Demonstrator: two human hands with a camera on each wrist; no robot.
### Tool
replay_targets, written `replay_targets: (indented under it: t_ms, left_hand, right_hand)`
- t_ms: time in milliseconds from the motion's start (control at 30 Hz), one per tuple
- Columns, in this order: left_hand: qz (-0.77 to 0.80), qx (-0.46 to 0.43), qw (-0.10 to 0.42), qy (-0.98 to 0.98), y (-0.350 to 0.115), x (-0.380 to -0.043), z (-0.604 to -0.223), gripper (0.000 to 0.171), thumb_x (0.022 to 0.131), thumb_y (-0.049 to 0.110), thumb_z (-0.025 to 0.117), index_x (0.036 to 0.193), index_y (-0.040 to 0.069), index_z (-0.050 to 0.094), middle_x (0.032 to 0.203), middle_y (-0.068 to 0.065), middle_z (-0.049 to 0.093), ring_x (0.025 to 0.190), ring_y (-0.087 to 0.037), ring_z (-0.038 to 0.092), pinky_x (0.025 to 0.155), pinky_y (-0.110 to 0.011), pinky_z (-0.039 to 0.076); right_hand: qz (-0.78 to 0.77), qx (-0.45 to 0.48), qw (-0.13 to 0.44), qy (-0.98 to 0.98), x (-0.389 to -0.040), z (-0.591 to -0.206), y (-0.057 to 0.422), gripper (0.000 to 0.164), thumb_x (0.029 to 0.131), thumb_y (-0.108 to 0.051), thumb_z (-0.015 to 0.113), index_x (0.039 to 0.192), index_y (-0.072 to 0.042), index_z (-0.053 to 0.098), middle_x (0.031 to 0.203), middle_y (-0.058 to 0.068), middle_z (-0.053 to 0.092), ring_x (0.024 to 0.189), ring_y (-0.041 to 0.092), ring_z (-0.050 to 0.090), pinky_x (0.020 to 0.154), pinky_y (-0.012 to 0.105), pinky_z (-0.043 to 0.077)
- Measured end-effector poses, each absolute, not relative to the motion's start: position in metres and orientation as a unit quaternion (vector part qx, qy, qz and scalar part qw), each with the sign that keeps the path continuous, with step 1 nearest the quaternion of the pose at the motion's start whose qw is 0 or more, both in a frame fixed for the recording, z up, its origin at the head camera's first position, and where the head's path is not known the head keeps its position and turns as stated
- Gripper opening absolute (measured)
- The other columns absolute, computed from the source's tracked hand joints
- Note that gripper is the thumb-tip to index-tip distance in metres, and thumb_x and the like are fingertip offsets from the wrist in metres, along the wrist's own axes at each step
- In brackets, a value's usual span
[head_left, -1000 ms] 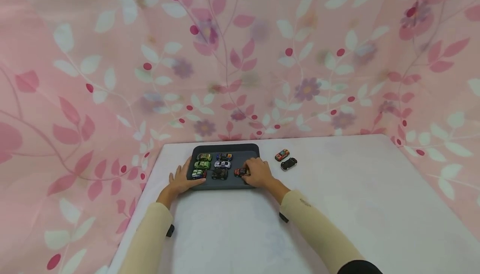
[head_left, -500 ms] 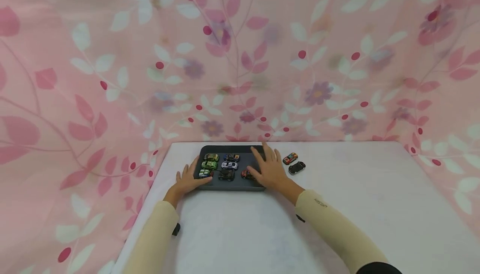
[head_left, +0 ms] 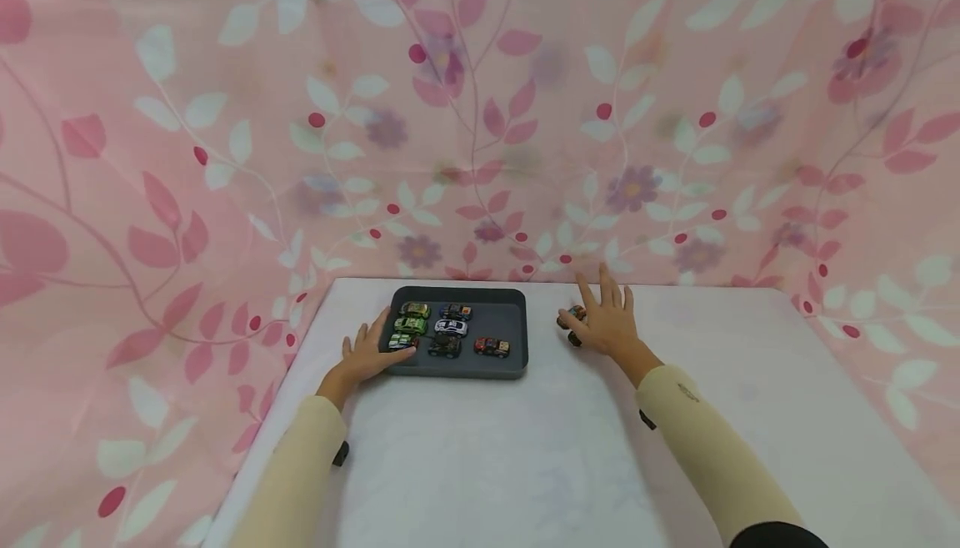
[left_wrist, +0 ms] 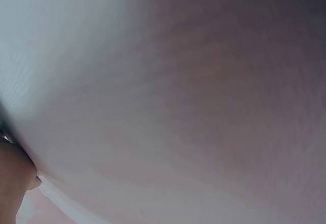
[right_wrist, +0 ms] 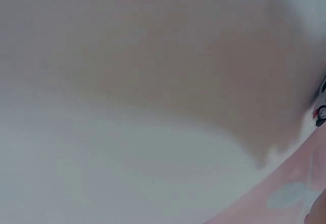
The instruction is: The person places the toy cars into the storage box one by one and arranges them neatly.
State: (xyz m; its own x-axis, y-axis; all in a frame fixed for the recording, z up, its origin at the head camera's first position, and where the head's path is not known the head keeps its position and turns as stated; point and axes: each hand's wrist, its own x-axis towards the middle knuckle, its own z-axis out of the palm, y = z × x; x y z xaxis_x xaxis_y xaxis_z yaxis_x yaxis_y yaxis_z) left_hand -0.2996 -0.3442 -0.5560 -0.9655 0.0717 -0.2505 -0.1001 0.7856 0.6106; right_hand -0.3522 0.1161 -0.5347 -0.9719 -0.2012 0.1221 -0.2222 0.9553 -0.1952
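A dark grey tray (head_left: pixel 502 314) carries several toy cars. Three stand in its left column, among them a green car (head_left: pixel 410 326); a white car (head_left: pixel 451 328) is in the middle column. A red-and-black car (head_left: pixel 492 348) stands alone at the tray's front right. My left hand (head_left: pixel 366 358) rests at the tray's left rim, its thumb stretched over the front-left car. Fingers spread, my right hand (head_left: pixel 611 327) hovers over two cars right of the tray, an orange car (head_left: pixel 576 313) and a black car (head_left: pixel 574 339), both partly hidden. Whether it touches them I cannot tell.
A white cloth (head_left: pixel 480 448) covers the table. Behind it hangs a pink floral curtain (head_left: pixel 480 156). Both wrist views show mostly blurred white cloth and shadow; part of a toy car (right_wrist: pixel 320 113) shows at the right wrist view's edge.
My right hand has let go of the red-and-black car in the tray, spread its fingers and moved right to the two loose cars. My left hand stays at the tray's rim.
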Motion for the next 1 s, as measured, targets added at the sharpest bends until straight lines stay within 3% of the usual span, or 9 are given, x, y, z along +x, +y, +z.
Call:
replay_targets:
  t_ms: [167, 367, 533, 633, 767, 900, 1000]
  left_hand:
    - [0.33, -0.004, 0.127, 0.935, -0.348, -0.301, -0.556, 0.11, 0.081, 0.069, 0.064, 0.16, 0.032, -0.004, 0.167, -0.014, 0.003, 0.152, -0.043, -0.008, 0.115, -0.066, -0.015]
    - [0.323, -0.005, 0.129, 0.938, -0.345, -0.299, -0.555, 0.11, 0.082, 0.07, 0.062, 0.16, 0.031, -0.005, 0.167, -0.015, 0.002, 0.152, -0.044, -0.006, 0.115, -0.066, -0.015]
    - [0.323, -0.005, 0.128, 0.938, -0.343, -0.298, -0.555, 0.11, 0.082, 0.071, 0.062, 0.16, 0.031, -0.004, 0.167, -0.016, 0.002, 0.152, -0.044, -0.006, 0.115, -0.066, -0.014]
    - [0.32, -0.003, 0.126, 0.939, -0.344, -0.299, -0.555, 0.111, 0.082, 0.071, 0.062, 0.16, 0.03, -0.005, 0.167, -0.017, 0.003, 0.151, -0.045, -0.005, 0.115, -0.067, -0.014]
    - [0.319, -0.003, 0.119, 0.94, -0.345, -0.3, -0.554, 0.11, 0.082, 0.07, 0.063, 0.16, 0.03, -0.004, 0.166, -0.018, 0.005, 0.151, -0.046, -0.004, 0.115, -0.067, -0.014]
    - [0.322, -0.004, 0.121, 0.939, -0.342, -0.3, -0.555, 0.109, 0.083, 0.068, 0.063, 0.16, 0.03, -0.004, 0.166, -0.018, 0.004, 0.151, -0.045, -0.005, 0.114, -0.067, -0.015]
    - [0.318, -0.008, 0.123, 0.94, -0.34, -0.3, -0.557, 0.109, 0.082, 0.07, 0.062, 0.16, 0.031, -0.005, 0.166, -0.017, 0.004, 0.152, -0.045, -0.005, 0.115, -0.066, -0.014]
  right_hand:
    - [0.107, 0.111, 0.057, -0.986, -0.347, -0.541, 0.129, 0.091, 0.092, -0.07, 0.045, 0.161, -0.022, 0.011, 0.165, 0.018, -0.012, 0.148, 0.048, 0.014, 0.117, 0.069, 0.0]
    - [0.106, 0.117, 0.038, -0.987, -0.341, -0.546, 0.15, 0.094, 0.091, -0.073, 0.042, 0.161, -0.022, 0.005, 0.165, 0.02, -0.012, 0.147, 0.049, 0.015, 0.116, 0.069, -0.001]
    - [0.118, 0.135, 0.033, -0.983, -0.331, -0.546, 0.167, 0.104, 0.084, -0.073, 0.055, 0.16, -0.021, 0.007, 0.164, 0.024, -0.009, 0.143, 0.054, 0.02, 0.115, 0.07, 0.006]
    - [0.129, 0.152, 0.039, -0.979, -0.326, -0.547, 0.171, 0.11, 0.078, -0.072, 0.064, 0.159, -0.019, 0.013, 0.163, 0.027, 0.0, 0.142, 0.055, 0.024, 0.112, 0.071, 0.017]
    - [0.151, 0.171, 0.024, -0.974, -0.321, -0.552, 0.166, 0.108, 0.075, -0.072, 0.067, 0.157, -0.017, 0.022, 0.157, 0.029, 0.019, 0.135, 0.053, 0.036, 0.106, 0.071, 0.03]
    - [0.143, 0.195, 0.0, -0.97, -0.317, -0.554, 0.156, 0.095, 0.078, -0.073, 0.065, 0.15, -0.016, 0.041, 0.147, 0.026, 0.038, 0.126, 0.046, 0.048, 0.102, 0.067, 0.038]
    - [0.133, 0.212, 0.008, -0.968, -0.315, -0.553, 0.151, 0.074, 0.084, -0.063, 0.067, 0.137, -0.012, 0.056, 0.134, 0.021, 0.052, 0.115, 0.039, 0.056, 0.097, 0.059, 0.045]
